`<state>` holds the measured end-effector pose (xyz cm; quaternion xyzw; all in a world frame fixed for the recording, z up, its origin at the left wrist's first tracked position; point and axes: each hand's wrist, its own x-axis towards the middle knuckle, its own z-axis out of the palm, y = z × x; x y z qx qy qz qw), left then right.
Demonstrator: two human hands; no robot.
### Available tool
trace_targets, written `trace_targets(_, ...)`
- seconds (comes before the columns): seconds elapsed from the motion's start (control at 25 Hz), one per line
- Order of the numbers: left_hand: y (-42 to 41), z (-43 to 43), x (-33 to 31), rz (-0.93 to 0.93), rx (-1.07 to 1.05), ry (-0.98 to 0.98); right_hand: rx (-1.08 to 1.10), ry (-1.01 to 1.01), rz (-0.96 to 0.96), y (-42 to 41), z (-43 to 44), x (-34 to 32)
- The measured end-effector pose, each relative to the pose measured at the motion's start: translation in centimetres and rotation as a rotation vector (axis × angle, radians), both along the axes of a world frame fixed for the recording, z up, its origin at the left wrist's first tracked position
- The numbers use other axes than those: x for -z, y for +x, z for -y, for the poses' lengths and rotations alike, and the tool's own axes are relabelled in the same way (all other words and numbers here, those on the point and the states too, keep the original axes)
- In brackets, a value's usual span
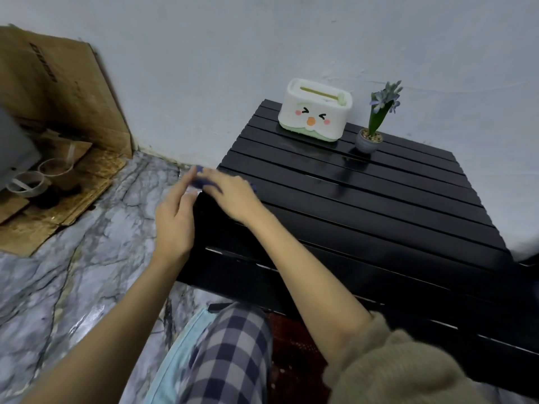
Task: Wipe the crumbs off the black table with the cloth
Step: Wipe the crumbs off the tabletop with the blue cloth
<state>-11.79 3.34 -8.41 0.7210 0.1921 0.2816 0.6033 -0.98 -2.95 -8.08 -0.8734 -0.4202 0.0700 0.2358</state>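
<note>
The black slatted table (364, 205) fills the right half of the view. At its left edge my right hand (233, 196) lies palm down on a blue cloth (201, 182), of which only small bits show under the blurred fingers. Just off the table's left edge my left hand (175, 220) is held with its fingers apart, fingertips close to the cloth. No crumbs can be made out on the dark slats.
A white tissue box with a cartoon face (315, 110) and a small potted plant (372, 132) stand at the table's far side by the wall. Cardboard (61, 91) and tape rolls (38, 176) lie on the marble floor to the left. My checked trouser leg (230, 354) is below.
</note>
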Motion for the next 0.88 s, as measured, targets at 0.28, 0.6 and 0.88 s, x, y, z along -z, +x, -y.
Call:
trace_targets(0.28, -0.8, -0.9, 0.3, 0.053, -0.035, -0.112, -0.135, 0.083, -0.19, -10.3, 6.1, -0.7)
trace_targets(0.6, -0.9, 0.1, -0.1, -0.071, 0.04, 0.05, 0.226, 0.426, -0.785, -12.9, 21.6, -2.8)
trace_targets(0.88, -1.0, 0.2, -0.3, -0.133, 0.079, 0.154, 1.299, 0.366, -0.069, -10.5, 39.7, -3.7)
